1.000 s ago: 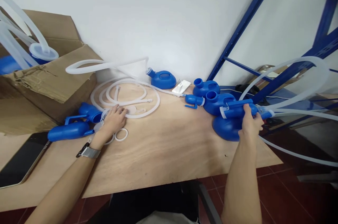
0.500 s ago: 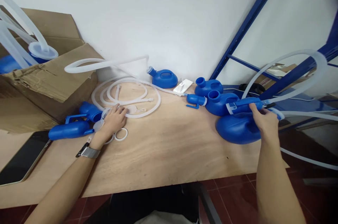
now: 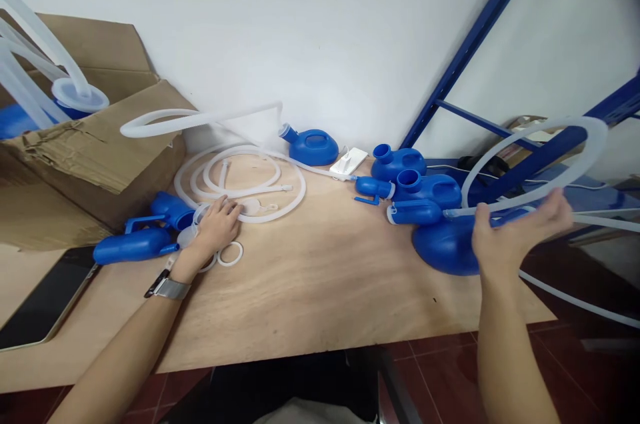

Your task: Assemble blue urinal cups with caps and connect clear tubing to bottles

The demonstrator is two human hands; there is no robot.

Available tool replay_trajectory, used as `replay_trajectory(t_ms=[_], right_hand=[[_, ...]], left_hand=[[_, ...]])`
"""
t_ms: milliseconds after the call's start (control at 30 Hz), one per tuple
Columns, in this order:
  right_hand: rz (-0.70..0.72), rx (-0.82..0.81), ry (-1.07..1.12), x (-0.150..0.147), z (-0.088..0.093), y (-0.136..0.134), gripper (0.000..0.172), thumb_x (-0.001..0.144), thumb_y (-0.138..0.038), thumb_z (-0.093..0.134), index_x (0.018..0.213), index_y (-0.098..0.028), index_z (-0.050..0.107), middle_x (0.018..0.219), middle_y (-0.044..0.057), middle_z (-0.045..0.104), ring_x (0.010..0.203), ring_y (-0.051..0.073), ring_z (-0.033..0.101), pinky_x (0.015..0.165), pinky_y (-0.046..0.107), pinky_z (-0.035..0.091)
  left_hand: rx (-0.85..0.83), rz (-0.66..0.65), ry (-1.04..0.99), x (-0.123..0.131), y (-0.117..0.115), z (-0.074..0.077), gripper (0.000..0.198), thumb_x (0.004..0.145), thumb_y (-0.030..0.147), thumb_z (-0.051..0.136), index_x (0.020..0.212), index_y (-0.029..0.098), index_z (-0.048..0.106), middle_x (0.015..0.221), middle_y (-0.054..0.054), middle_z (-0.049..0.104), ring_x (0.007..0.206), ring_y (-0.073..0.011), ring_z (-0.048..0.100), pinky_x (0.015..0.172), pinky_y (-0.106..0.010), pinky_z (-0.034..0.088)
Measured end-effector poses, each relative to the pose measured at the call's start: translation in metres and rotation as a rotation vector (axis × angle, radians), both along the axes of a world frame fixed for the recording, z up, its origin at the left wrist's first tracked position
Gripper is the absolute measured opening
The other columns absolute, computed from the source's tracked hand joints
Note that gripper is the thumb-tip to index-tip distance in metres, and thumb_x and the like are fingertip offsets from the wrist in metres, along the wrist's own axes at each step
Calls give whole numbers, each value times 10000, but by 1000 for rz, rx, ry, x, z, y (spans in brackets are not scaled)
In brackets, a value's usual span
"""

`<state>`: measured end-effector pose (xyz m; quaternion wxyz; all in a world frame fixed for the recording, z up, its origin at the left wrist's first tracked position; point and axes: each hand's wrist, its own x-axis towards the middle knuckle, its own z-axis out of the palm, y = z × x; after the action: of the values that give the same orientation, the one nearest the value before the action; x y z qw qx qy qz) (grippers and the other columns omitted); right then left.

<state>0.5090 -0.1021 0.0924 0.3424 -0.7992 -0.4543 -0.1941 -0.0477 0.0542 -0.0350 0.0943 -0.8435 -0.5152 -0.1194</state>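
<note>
My left hand lies flat on the table at the edge of a coiled clear hose, fingers stretched out. Beside its fingertips is a clear round cap with a strap. White sealing rings lie by the wrist. On the right, my right hand is raised with thumb and fingers apart, close to a looped translucent hose; whether it touches the hose I cannot tell. That hose joins a small blue bottle-shaped part, which rests against a large blue jug.
An open cardboard box holds more hoses at left, with blue spouted parts and a phone in front. Blue jugs and a white device stand along the wall. A blue metal rack rises at right.
My right hand has let go of the blue bottle-shaped part, which now sits further left and lower. The hand has opened, and the hose loop has sunk. My left hand stays put.
</note>
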Motion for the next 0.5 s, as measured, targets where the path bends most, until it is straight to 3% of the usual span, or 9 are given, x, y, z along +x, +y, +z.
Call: replay_trajectory(t_ms=[67, 133, 200, 333, 400, 500], right_hand=[[14, 42, -105, -16, 1, 4, 750, 978, -411, 512, 1655, -146, 329, 1692, 291, 173, 1593, 541, 180, 1183, 763, 260], [46, -38, -152, -30, 4, 10, 584, 986, -308, 484, 1561, -205, 504, 1709, 235, 217, 1596, 580, 117, 1122, 836, 251], [119, -125, -165, -36, 7, 22, 528, 970, -232, 496, 1490, -265, 582, 1681, 186, 332, 1586, 584, 137, 1088, 845, 286], [290, -389, -194, -15, 20, 70, 438, 952, -222, 576, 1383, -222, 655, 1522, 197, 561, 1482, 470, 414, 1150, 675, 369], [307, -578, -195, 1, 28, 100, 477, 936, -271, 674, 1401, -168, 643, 1533, 227, 564, 1457, 438, 464, 1165, 605, 383], [384, -798, -151, 14, 40, 135, 679, 832, -298, 855, 1435, -110, 606, 1563, 262, 546, 1447, 418, 488, 1160, 523, 385]], left_hand=[[-4, 2, 4, 0, 0, 0, 426, 935, 144, 506, 1314, 124, 700, 1369, -206, 686, 1499, -404, 459, 1242, -583, 392], [-13, 0, -4, -1, 0, 0, 430, 928, 147, 516, 1317, 123, 698, 1371, -214, 684, 1503, -407, 455, 1237, -591, 396], [-19, -4, -18, -1, 0, 0, 431, 920, 149, 523, 1313, 135, 701, 1371, -215, 686, 1500, -409, 457, 1227, -607, 404], [0, -8, -22, -1, 0, -2, 430, 923, 148, 506, 1301, 152, 710, 1365, -205, 691, 1496, -406, 460, 1221, -623, 408], [7, -8, -13, -1, 1, -3, 435, 928, 148, 497, 1308, 143, 707, 1366, -208, 691, 1498, -409, 459, 1223, -618, 407], [9, -1, 3, 0, 0, -4, 479, 932, 141, 485, 1371, 125, 677, 1385, -208, 686, 1504, -412, 457, 1230, -603, 402]])
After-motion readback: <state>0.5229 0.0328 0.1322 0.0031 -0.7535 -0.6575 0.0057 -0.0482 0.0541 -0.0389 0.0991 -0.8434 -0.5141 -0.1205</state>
